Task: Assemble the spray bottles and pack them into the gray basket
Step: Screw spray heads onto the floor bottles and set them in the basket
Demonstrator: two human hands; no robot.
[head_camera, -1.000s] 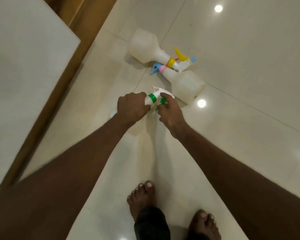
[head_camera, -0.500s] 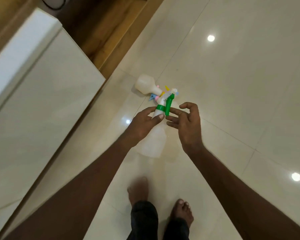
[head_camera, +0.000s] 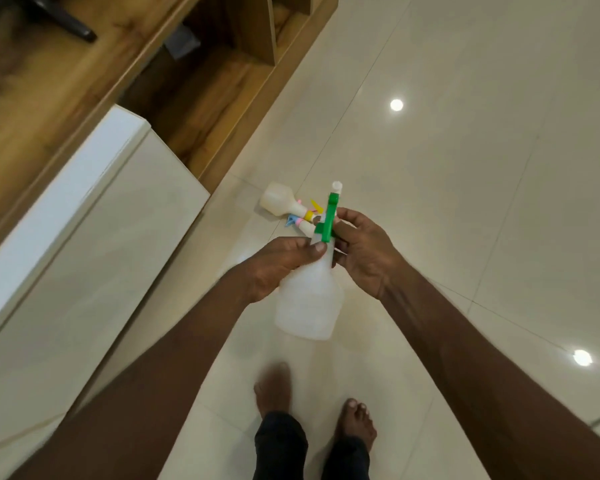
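A: Where was the bottle the person was working on?

B: The translucent spray bottle (head_camera: 309, 299) was held up near the middle of the view, above the cream tile floor (head_camera: 465, 168), its body hanging toward six o'clock and its green-and-white spray head (head_camera: 328, 220) pointing toward twelve. The left hand (head_camera: 278, 265) was closed around the neck and shoulder, thumb pressed just under the green collar. The right hand (head_camera: 364, 251) had its fingers pinched on the trigger side of the head (whether turning it or only steadying it, nobody could tell from one blurred picture).

A: And the rest of the job?

B: At about eleven o'clock from the held bottle, two more bottles (head_camera: 278, 202) lay on their sides on the floor, touching head to head. Their heads looked fitted, one with a yellow collar and the other pink with a blue trigger. The hands partly hid the second.

A: So how far along was it?

B: By that reckoning assembly was nearly finished: two apparently done, the third being seated or checked. Packing, though, had not visibly begun. No gray basket appeared anywhere in view, so all three bottles were left to carry and place.

A: Anything else around?

B: A white cabinet (head_camera: 66, 254) at nine o'clock, wooden shelving (head_camera: 205, 98) toward eleven, and the person's bare feet (head_camera: 274, 389) at six.
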